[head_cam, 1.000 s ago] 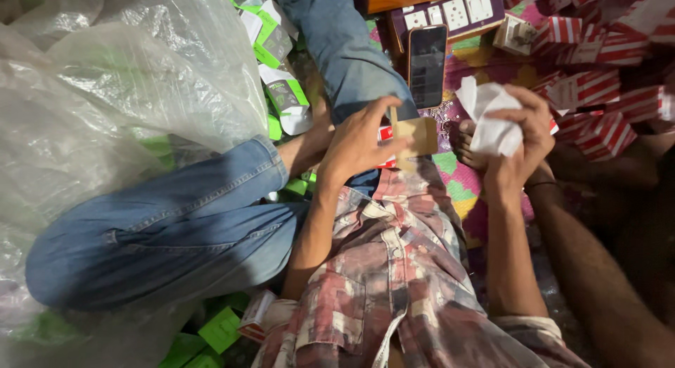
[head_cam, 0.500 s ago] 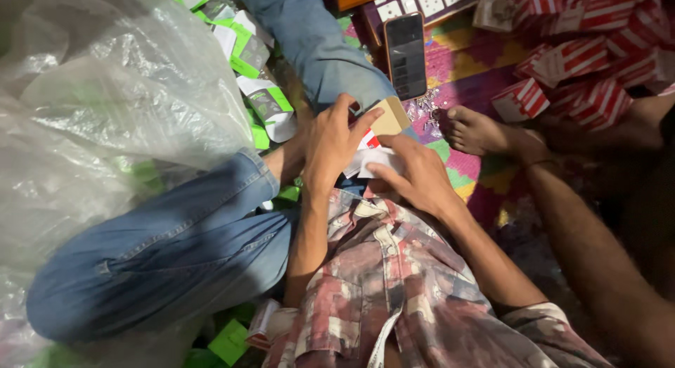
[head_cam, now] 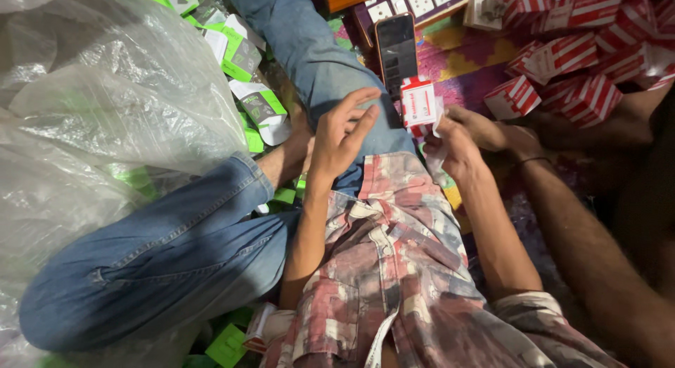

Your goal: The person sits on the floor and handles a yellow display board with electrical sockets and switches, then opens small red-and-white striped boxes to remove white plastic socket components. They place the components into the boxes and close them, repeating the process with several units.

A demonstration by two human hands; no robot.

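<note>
Red-and-white small carton [head_cam: 418,103] held upright at right hand [head_cam: 457,144] fingertips, just above denim-clad knee [head_cam: 330,65], beside dark smartphone [head_cam: 396,46]. Right fingers pinched on carton's lower edge; crumpled white paper [head_cam: 437,153] also under same hand. Left hand [head_cam: 341,137] resting flat on jeans, fingers spread loose, grasping nothing. Plaid shirt [head_cam: 394,269] below. Heap of matching red-and-white cartons [head_cam: 576,51] at upper right. Green-and-white packets [head_cam: 246,58] at left, beside large clear plastic bag [head_cam: 105,108]. Another person's bare leg [head_cam: 598,241] along right side.
</note>
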